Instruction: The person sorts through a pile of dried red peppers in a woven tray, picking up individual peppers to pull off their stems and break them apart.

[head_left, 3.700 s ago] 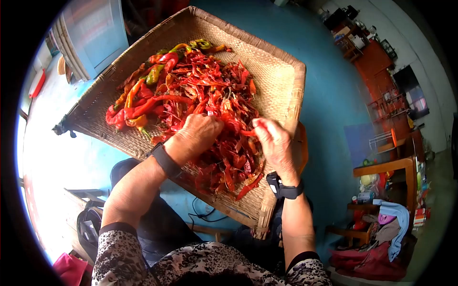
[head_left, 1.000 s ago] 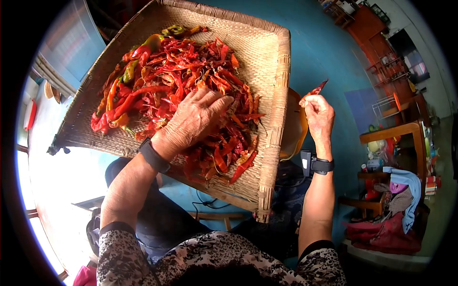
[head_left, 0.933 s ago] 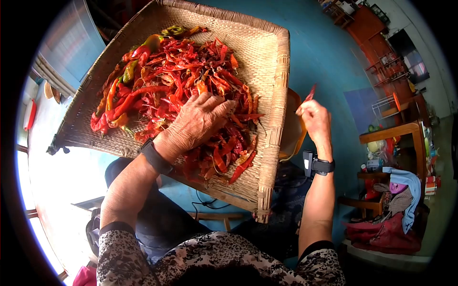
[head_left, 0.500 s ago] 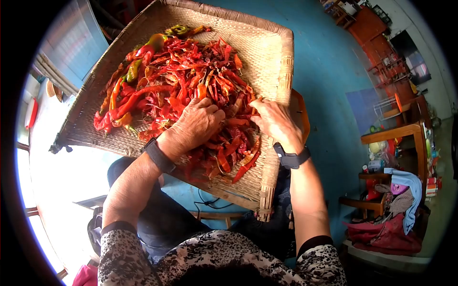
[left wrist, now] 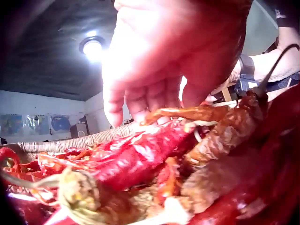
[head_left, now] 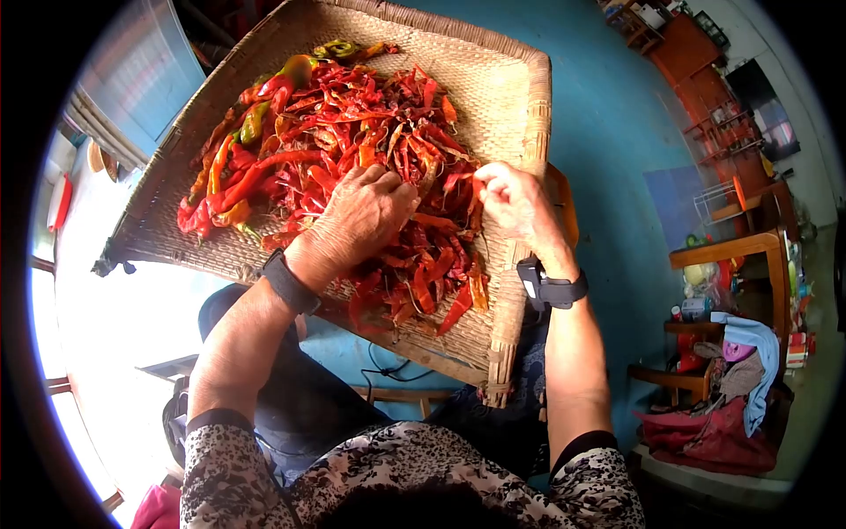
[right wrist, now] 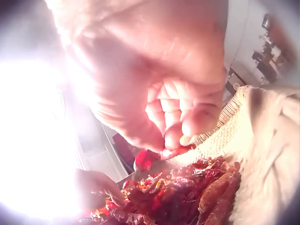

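A heap of red dried chili peppers (head_left: 352,115) lies in a square woven tray (head_left: 493,88) over the person's lap. My left hand (head_left: 363,212) rests on the middle of the heap. In the left wrist view its fingers (left wrist: 136,101) reach down, relaxed, onto wrinkled peppers (left wrist: 140,154). At the heap's right side, near the tray's rim, is my right hand (head_left: 515,207). Its thumb and fingertips pinch a red chili pepper (right wrist: 176,152), seen in the right wrist view just above the heap; the fingers cover part of it.
Fresher red, orange and green peppers (head_left: 225,189) lie along the tray's left side. Under its right edge shows an orange-yellow container (head_left: 562,207), mostly hidden. A wooden chair (head_left: 731,251) with clothes and bags stands on the right. A black cable (head_left: 388,370) lies on the blue floor.
My right hand, earlier out past the tray's right rim with a chili pepper, has come back over the heap and now pinches a pepper there. The left hand stays on the heap.
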### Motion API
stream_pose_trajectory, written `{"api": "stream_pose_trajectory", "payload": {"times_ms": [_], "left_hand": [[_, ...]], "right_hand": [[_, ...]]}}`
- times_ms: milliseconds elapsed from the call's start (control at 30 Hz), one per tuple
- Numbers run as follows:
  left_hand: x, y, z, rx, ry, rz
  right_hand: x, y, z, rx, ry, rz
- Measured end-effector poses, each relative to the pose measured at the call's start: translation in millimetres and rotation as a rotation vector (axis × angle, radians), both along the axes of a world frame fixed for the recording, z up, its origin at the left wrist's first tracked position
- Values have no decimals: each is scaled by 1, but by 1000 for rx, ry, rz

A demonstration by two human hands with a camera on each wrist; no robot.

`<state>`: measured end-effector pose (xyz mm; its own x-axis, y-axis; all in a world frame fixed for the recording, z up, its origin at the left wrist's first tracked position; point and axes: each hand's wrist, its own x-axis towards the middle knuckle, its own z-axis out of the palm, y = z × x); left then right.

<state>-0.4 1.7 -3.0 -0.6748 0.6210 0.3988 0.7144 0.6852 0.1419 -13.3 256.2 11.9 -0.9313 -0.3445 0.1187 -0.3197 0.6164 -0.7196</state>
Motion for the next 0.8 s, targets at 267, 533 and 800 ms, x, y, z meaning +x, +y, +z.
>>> {"api": "stream_pose_trajectory", "payload": {"times_ms": [267, 533, 800], "left_hand": [[6, 10, -14, -107, -65, -42], [-2, 11, -15, 81, -38, -47], [-5, 9, 3, 302, -293, -25]], "right_hand": [[16, 33, 20, -322, 34, -212], [20, 93, 3, 128, 182, -479], [19, 40, 15, 75, 264, -304]]}}
